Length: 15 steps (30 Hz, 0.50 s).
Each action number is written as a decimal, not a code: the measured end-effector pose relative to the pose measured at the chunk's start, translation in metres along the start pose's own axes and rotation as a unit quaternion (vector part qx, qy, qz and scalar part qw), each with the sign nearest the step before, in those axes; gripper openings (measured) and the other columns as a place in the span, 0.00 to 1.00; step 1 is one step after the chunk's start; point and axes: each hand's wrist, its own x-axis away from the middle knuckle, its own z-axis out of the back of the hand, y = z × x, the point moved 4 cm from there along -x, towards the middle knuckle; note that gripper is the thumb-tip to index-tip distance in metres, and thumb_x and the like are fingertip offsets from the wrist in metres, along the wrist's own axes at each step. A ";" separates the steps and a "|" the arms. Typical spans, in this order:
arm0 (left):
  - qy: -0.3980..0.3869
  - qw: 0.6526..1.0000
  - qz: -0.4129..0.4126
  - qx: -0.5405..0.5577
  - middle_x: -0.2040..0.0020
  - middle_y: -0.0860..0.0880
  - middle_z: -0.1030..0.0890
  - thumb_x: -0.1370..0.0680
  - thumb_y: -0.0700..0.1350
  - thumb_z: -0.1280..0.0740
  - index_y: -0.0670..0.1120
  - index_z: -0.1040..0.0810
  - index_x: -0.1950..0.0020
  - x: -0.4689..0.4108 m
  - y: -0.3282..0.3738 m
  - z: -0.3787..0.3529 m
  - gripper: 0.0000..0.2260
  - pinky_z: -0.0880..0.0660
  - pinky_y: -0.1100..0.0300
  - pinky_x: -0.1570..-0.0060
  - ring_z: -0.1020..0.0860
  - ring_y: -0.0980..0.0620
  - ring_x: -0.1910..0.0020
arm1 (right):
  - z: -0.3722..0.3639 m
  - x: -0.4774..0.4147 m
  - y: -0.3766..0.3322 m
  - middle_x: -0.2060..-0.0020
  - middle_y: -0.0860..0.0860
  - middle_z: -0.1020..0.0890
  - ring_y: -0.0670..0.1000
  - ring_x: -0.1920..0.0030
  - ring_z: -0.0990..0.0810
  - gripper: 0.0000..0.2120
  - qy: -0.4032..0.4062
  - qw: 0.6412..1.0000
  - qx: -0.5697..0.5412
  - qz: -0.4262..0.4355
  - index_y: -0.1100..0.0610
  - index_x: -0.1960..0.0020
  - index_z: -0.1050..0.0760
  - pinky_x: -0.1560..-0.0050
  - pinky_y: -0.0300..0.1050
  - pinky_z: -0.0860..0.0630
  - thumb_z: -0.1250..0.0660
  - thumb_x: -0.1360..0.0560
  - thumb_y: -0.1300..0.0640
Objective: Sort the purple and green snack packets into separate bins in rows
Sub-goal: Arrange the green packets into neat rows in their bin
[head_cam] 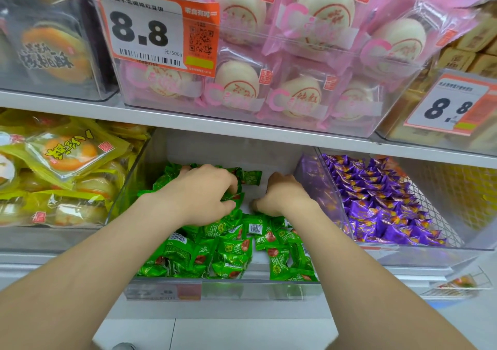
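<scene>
View from a head-worn camera, looking down at shop shelves. Two bare arms reach into a clear middle bin [255, 286] on the lower shelf. It holds green packets [231, 253], heaped loosely towards the front. The left grip [207, 191], a bare hand, has its fingers curled round a few green packets near the back of the bin. The right grip [282, 196] sits just beside it, knuckles up and fingers tucked under, over a bare patch of bin floor; whether it holds anything cannot be told. The neighbouring bin [330, 188] on the right holds purple packets [382, 207], lying in neat overlapping rows. No purple packet shows among the green. The step in hand looks like lining up the green ones. It would go best by taking a few at a time, turning them to face one way and laying them edge to edge from the back wall forward, so the front heap does not slide into finished rows
</scene>
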 end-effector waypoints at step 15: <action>0.107 0.902 0.110 0.404 0.48 0.49 0.14 0.23 0.49 0.22 0.48 0.21 0.40 -0.001 -0.009 0.012 0.15 0.16 0.49 0.52 0.13 0.51 0.54 | 0.052 0.049 -0.008 0.57 0.45 0.13 0.44 0.56 0.16 0.23 0.083 0.916 -0.331 0.212 0.49 0.51 0.16 0.51 0.41 0.18 0.11 0.42 0.53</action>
